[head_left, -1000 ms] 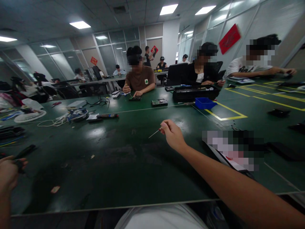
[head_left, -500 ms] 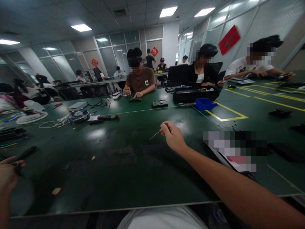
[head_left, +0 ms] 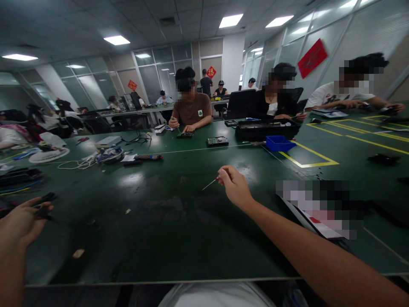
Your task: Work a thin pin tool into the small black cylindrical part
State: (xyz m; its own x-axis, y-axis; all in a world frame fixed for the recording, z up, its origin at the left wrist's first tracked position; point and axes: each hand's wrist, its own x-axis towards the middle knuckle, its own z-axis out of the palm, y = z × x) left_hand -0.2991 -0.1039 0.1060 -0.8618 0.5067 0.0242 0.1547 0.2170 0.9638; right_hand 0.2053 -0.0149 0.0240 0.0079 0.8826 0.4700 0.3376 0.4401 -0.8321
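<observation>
My right hand [head_left: 237, 185] is closed around the handle of a slim screwdriver [head_left: 209, 184]. Its thin metal shaft points down and to the left, above the green tabletop [head_left: 179, 247]. Most of the handle is hidden in my fingers; a bit of red shows. At the left edge, my left hand [head_left: 24, 224] has its fingers curled on a small black part [head_left: 44, 212], blurred and too dark to name. A dark tool [head_left: 47, 197] shows just beyond those fingers; I cannot tell whether they touch it.
Across the table a person in brown [head_left: 193, 108] works on a circuit board. A hard drive [head_left: 217, 141], a blue bin [head_left: 279, 143] and a long black case [head_left: 266, 130] stand ahead. Cables [head_left: 110, 155] lie left; papers [head_left: 322, 221] lie right of my forearm.
My left hand has come further into view, moving right and up with the black part. My right hand keeps the screwdriver in nearly the same pose. The view has tipped slightly.
</observation>
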